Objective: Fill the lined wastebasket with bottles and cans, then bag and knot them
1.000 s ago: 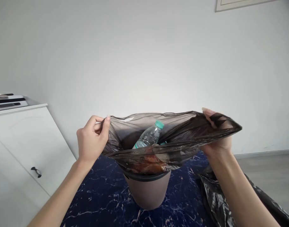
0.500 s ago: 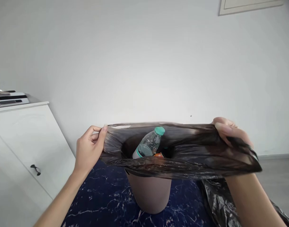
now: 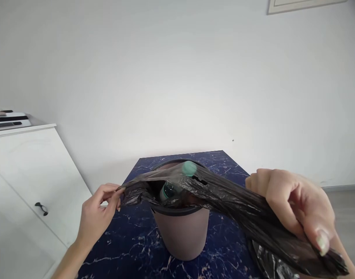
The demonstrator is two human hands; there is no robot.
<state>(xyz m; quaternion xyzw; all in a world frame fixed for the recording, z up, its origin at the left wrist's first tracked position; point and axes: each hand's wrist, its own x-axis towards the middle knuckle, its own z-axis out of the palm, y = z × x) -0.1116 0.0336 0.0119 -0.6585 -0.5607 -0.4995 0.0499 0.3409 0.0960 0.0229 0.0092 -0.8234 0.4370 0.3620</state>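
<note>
A black plastic garbage bag (image 3: 229, 193) is stretched across the top of a brownish trash can (image 3: 181, 234). My left hand (image 3: 98, 211) pinches the bag's edge to the left of the can. On the right, my right hand (image 3: 296, 201) is closed around the bag's gathered side, and a bunched end hangs past the thumb. Inside the can a plastic bottle leans, its green cap (image 3: 189, 168) showing through the thin film. Part of the bottle and whatever lies below it are hidden by the bag.
The can stands on a dark blue marble-patterned table (image 3: 131, 236) against a white wall. More black plastic (image 3: 270, 261) lies at the table's right side. To the left is a white cabinet (image 3: 29, 170) with a dark handle (image 3: 41, 208) and items on top.
The wide-open bag mouth has been drawn narrow and lowered over the bottle. My right hand moved down and nearer, gathering the plastic; my left hand dropped slightly leftward. The can's rim now shows.
</note>
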